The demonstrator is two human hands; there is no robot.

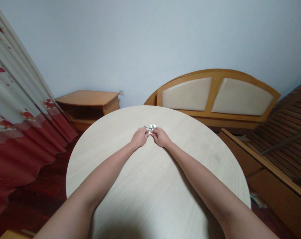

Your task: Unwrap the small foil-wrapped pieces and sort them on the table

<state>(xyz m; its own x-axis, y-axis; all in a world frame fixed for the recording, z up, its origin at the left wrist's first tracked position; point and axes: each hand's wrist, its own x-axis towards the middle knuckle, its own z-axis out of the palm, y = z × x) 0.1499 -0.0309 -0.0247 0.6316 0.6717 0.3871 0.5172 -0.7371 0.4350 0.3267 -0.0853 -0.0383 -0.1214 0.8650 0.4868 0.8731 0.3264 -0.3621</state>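
Note:
A small wrapped item (149,128) sits at the middle of the round pale wood table (150,199), too small to name exactly. It shows a slim stick and a white and teal piece. My left hand (139,137) and my right hand (161,137) meet at it, with the fingertips of both pinching its near end. Part of the item is hidden behind my fingers.
A wooden bedside cabinet (87,106) stands beyond the table at the left, and a padded wooden headboard (216,94) behind it. A slatted bed frame (279,139) lies at the right. A red-patterned curtain (18,113) hangs at the left over a dark wood floor (38,172).

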